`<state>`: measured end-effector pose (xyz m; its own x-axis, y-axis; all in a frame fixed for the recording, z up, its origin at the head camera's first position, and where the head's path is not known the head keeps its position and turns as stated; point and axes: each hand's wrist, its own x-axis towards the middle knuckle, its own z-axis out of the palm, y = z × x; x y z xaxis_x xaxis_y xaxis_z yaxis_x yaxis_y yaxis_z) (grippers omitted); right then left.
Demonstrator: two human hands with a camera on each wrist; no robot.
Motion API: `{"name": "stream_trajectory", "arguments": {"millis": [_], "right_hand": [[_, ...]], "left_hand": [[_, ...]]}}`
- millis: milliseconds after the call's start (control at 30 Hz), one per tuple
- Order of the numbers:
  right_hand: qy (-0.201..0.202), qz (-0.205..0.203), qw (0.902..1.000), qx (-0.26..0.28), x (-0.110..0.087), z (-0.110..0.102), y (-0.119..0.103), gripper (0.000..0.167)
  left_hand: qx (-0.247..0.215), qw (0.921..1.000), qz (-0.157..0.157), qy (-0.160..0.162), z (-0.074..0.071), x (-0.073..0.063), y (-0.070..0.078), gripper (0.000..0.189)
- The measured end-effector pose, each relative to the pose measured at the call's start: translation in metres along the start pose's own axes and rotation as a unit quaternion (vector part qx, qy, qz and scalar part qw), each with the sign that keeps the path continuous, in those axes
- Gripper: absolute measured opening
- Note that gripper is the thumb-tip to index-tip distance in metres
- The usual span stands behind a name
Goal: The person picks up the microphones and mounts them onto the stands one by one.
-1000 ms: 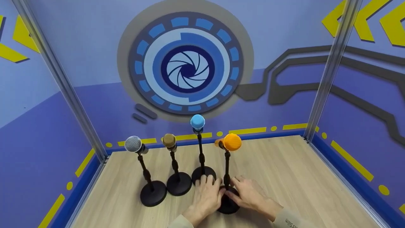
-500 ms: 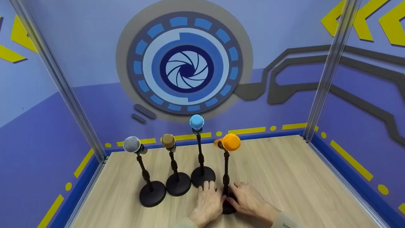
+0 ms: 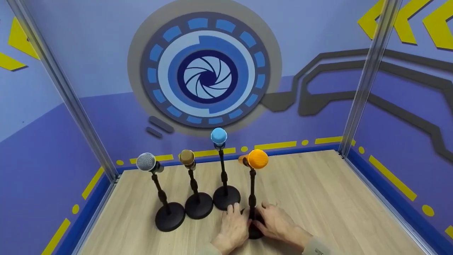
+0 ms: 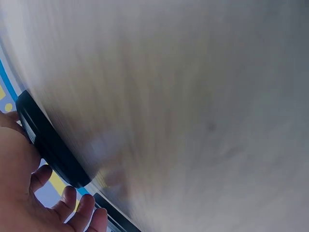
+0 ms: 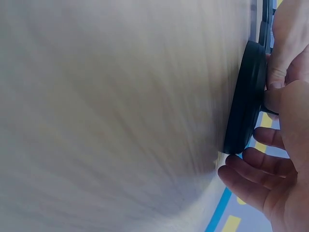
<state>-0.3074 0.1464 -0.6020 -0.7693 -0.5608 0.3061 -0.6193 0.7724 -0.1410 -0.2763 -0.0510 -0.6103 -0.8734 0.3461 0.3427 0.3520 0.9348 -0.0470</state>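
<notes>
A stand carrying an orange microphone (image 3: 258,158) stands upright between my two hands. My left hand (image 3: 233,226) grips the left side of its round black base (image 4: 50,140), thumb on top and fingers about the rim. On the other side, my right hand (image 3: 279,223) holds the same base, thumb on top and fingertips at the edge. Much of the base is hidden by the hands in the head view. Just beyond my left fingertips is the base of the stand with the blue microphone (image 3: 219,136).
To the left stand a brown-gold microphone (image 3: 187,157) and a silver microphone (image 3: 146,161), each on a black stand. All stand on a wooden tabletop (image 3: 318,198). Decorated panels and metal posts (image 3: 364,78) enclose the table at the back and sides.
My left hand has drawn back slightly from the blue microphone's base. The right hand has moved slightly back too. The orange microphone's stand stays nearly in place.
</notes>
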Motion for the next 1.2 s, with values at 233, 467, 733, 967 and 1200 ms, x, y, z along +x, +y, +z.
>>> {"name": "stream_trajectory", "arguments": {"millis": [233, 467, 733, 967, 1200], "right_hand": [[0.010, 0.008, 0.9999, 0.009, -0.005, -0.002, 0.011, 0.021], [0.015, 0.018, 0.9997, 0.007, -0.007, -0.004, 0.022, 0.021], [0.067, 0.008, 0.9976, -0.012, -0.004, -0.006, 0.037, 0.021], [0.071, 0.026, 0.9972, 0.001, 0.003, -0.006, 0.049, 0.018], [0.067, 0.050, 0.9965, 0.002, 0.014, -0.002, 0.057, 0.020]], "left_hand": [[-0.001, 0.9999, 0.000, -0.011, 0.003, 0.011, 0.009, 0.034], [0.002, 1.0000, 0.000, 0.000, 0.009, 0.022, 0.017, 0.036], [-0.017, 0.9998, -0.011, 0.004, 0.015, 0.042, 0.025, 0.036], [-0.020, 0.9994, -0.017, 0.023, 0.025, 0.059, 0.027, 0.038], [-0.002, 0.9984, -0.034, 0.044, 0.037, 0.074, 0.027, 0.036]]}}
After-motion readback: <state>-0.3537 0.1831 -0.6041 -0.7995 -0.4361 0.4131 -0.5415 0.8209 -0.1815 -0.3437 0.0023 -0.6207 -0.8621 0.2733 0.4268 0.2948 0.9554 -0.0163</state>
